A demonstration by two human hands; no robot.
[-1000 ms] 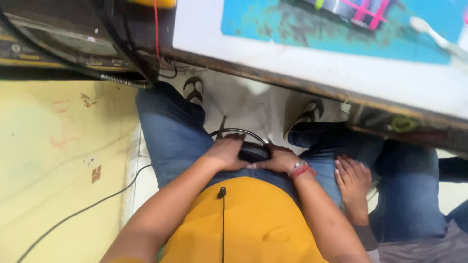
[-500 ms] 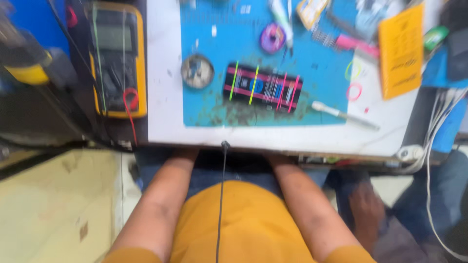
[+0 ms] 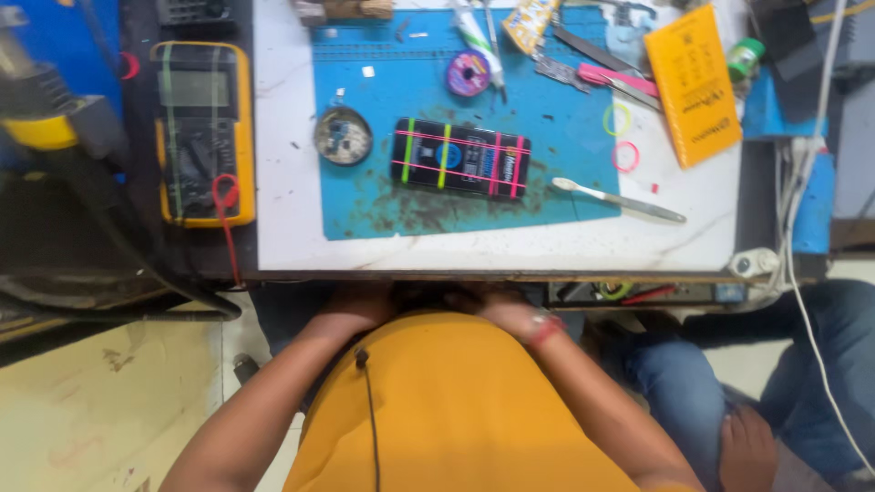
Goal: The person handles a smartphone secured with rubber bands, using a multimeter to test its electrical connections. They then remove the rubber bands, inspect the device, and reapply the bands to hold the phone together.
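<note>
A black rectangular phone bound with green and pink rubber bands [image 3: 461, 158] lies at the centre of the frame on a stained blue work mat [image 3: 374, 205], untouched, well apart from both hands. The left hand [image 3: 357, 308] and the right hand [image 3: 499, 308] sit low at the near edge of the white table [image 3: 283, 182], tucked under its rim above an orange shirt; their fingers are hidden, so whether they are clenched or loose cannot be told. Left of the phone rests a small round metal tin [image 3: 343, 137]; above it, a purple spool [image 3: 468, 73]. To the right lie a white toothbrush [image 3: 618, 199] and two loose rubber rings, one green [image 3: 617, 118], one pink [image 3: 625, 157]. An orange rectangular printed card [image 3: 693, 84] lies tilted at the upper right, beside a small green-capped bottle [image 3: 745, 56]. At the left of the frame, off the table, lies a yellow-cased multimeter [image 3: 202, 132] with a red lead. Another person's hand [image 3: 747, 451] rests on blue jeans at the lower right.
</note>
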